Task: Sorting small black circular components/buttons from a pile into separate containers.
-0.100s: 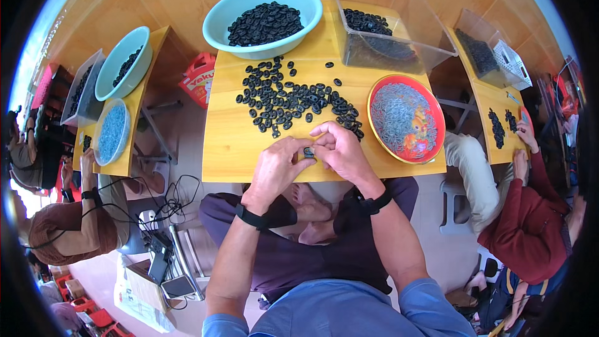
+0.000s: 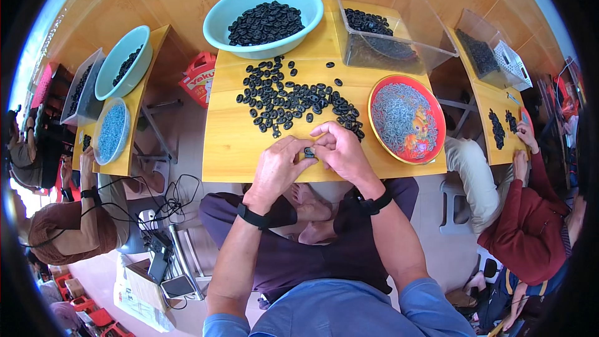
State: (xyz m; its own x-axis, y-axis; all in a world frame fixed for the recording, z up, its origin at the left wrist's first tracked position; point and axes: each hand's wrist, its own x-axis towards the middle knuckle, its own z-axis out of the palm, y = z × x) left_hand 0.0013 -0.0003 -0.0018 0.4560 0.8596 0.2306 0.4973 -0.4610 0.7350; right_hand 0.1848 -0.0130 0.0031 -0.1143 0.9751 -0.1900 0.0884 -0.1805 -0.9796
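Near the front edge of the yellow table, my left hand (image 2: 279, 163) and my right hand (image 2: 340, 155) meet, fingertips pinched together. Between them is a small black plastic piece (image 2: 309, 152), mostly hidden by my fingers. Whether a metal pin is also in my right fingers is too small to tell. Just beyond my hands lies a loose spread of black oval pieces (image 2: 274, 100) with holes in them. Right of my right hand stands a red round tray (image 2: 438, 126) holding many thin silvery metal pieces (image 2: 399, 109), perhaps screws or pins.
A light-blue basin (image 2: 215, 28) of black pieces stands at the back of the table (image 2: 224, 156), beside a clear plastic bin (image 2: 430, 56) with more. Co-workers sit at tables on the left and right. Black cables (image 2: 178, 196) lie on the floor at the left.
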